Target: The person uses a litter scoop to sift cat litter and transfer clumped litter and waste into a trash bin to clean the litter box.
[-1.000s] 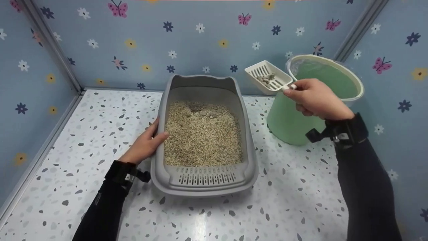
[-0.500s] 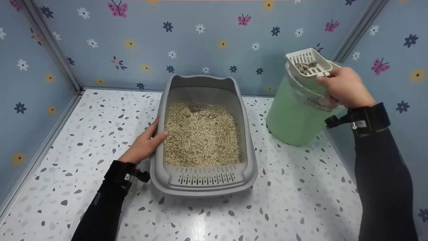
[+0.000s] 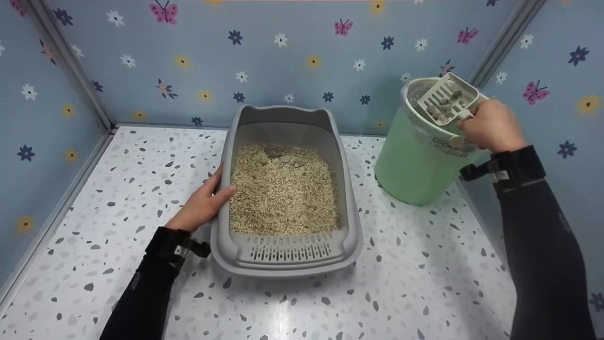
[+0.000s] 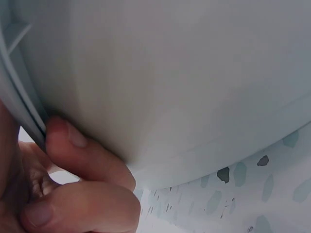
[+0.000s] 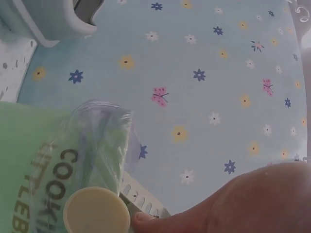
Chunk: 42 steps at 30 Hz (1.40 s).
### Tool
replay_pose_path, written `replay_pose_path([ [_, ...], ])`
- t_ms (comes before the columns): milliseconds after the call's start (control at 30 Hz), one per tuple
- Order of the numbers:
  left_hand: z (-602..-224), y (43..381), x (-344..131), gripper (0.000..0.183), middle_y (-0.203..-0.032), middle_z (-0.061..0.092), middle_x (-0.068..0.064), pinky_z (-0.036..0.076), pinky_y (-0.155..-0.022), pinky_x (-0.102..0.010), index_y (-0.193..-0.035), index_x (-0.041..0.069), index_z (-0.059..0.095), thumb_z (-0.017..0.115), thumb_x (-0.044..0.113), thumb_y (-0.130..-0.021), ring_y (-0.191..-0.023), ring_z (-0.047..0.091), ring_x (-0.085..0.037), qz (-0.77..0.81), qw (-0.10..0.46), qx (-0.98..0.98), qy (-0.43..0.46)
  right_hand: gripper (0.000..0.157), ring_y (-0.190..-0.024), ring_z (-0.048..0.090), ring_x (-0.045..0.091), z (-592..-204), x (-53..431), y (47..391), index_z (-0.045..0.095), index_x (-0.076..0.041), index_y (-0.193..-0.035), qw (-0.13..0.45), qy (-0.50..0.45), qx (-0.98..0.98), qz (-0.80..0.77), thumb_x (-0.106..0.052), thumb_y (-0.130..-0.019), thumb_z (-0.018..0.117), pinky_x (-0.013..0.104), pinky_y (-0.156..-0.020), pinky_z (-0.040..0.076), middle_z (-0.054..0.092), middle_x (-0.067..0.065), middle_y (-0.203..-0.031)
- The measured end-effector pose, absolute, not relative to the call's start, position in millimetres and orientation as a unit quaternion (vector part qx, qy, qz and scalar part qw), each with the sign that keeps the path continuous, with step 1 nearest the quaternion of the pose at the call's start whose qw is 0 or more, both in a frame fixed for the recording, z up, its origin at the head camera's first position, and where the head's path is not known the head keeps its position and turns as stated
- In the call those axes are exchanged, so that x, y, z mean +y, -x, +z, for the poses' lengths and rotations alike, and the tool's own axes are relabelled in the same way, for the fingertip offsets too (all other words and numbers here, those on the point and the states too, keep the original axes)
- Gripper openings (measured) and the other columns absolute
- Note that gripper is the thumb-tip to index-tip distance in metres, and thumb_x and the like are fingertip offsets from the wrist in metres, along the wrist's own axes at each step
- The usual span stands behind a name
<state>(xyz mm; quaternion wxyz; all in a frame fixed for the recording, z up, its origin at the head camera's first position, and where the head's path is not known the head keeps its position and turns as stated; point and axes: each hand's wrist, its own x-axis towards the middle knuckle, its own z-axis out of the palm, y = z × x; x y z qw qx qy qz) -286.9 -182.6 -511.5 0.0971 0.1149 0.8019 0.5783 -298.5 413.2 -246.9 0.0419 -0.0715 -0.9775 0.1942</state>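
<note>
My left hand (image 3: 203,204) grips the left rim of a grey litter box (image 3: 287,267), thumb over the edge; in the left wrist view its fingers curl under the rim against the outer wall (image 4: 184,97). Pale granular litter (image 3: 288,198) fills the box, with a few greyish clumps (image 3: 292,161) near the back. My right hand (image 3: 494,125) holds a white slotted litter scoop (image 3: 436,97) by its handle, tilted over the mouth of the green bin (image 3: 410,165). Several clumps (image 3: 443,108) lie in the scoop. In the right wrist view the bin rim partly hides the scoop (image 5: 143,196).
A clear plastic liner (image 5: 104,141) folds over the bin's rim, with a round cream knob (image 5: 97,211) on its side. Blue flowered panels (image 3: 283,61) enclose the speckled white surface (image 3: 141,174) at the back and both sides.
My right hand has carried the scoop rightward to the bin, and the scoop has tipped over its mouth, its clumps sliding within it. The left hand stays on the litter box.
</note>
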Motion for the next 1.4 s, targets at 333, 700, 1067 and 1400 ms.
replay_pose_path([
  [333,-513,285,-183,0.088,-0.186,0.01,-0.018,0.034,-0.128,-0.068,-0.18,0.038,0.007,0.06,0.058,-0.113,-0.162,0.029,-0.053,0.581,0.097,0.8,-0.116,0.023,-0.075,0.058,0.043,-258,410,296,0.062,0.0,-0.081,0.128,0.067,-0.987,0.077,-0.011,-0.082,0.082,0.053,-0.054,0.047,0.067,0.021,-0.083],
  [700,-514,285,-183,0.085,-0.185,0.012,-0.016,0.034,-0.129,-0.065,-0.18,0.038,0.008,0.06,0.052,-0.114,-0.163,0.028,-0.05,0.593,0.096,0.789,-0.127,0.044,-0.092,0.06,0.059,-263,405,294,0.063,0.01,-0.109,0.131,0.064,-0.989,-0.005,-0.007,-0.078,0.089,0.077,-0.069,0.053,0.055,0.038,-0.116],
  [1067,-512,286,-184,0.085,-0.185,0.009,-0.017,0.033,-0.129,-0.067,-0.179,0.037,0.005,0.06,0.045,-0.115,-0.162,0.027,-0.053,0.587,0.097,0.795,-0.118,0.023,-0.091,0.059,0.049,-250,388,273,0.065,0.013,-0.105,0.173,0.047,-0.978,0.107,-0.003,-0.088,0.067,0.062,-0.07,0.049,0.064,0.033,-0.106],
  [1400,-512,286,-183,0.085,-0.185,0.011,-0.017,0.035,-0.128,-0.065,-0.179,0.038,0.007,0.06,0.05,-0.115,-0.163,0.028,-0.05,0.589,0.094,0.792,-0.129,0.035,-0.099,0.067,0.042,-254,308,248,0.07,0.01,-0.132,0.135,-0.054,-0.977,0.154,-0.013,-0.106,0.07,0.061,-0.085,0.056,0.072,0.029,-0.124],
])
